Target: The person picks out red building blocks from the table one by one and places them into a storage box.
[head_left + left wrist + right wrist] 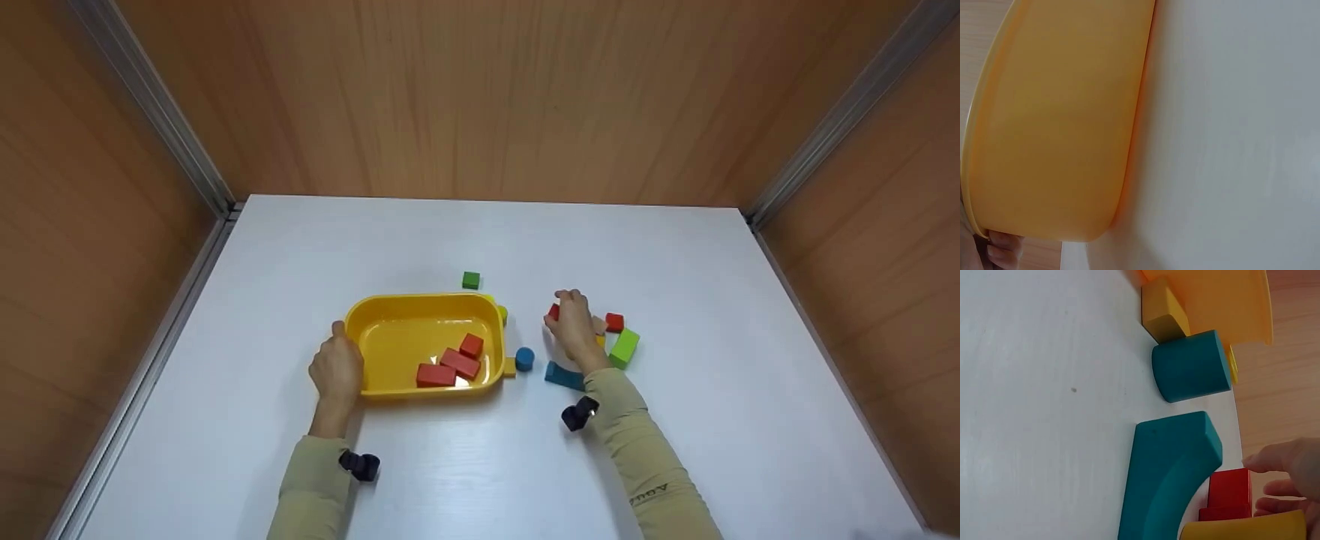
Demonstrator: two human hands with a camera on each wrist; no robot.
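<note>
A staged recording booth rather than a home: a bare white desk (480, 240) boxed in by wood-grain panels (465, 97) with metal corner strips (161, 112), holding only toy blocks (624, 347) and a tub (420, 307).

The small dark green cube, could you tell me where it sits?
In the head view, the green cube sits alone on the white table, just beyond the yellow tub's far rim.

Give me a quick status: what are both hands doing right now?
Left hand grips the yellow tub rim. Right hand pinches a red block. Three red blocks in tub. Teal arch block beside right wrist.
</note>
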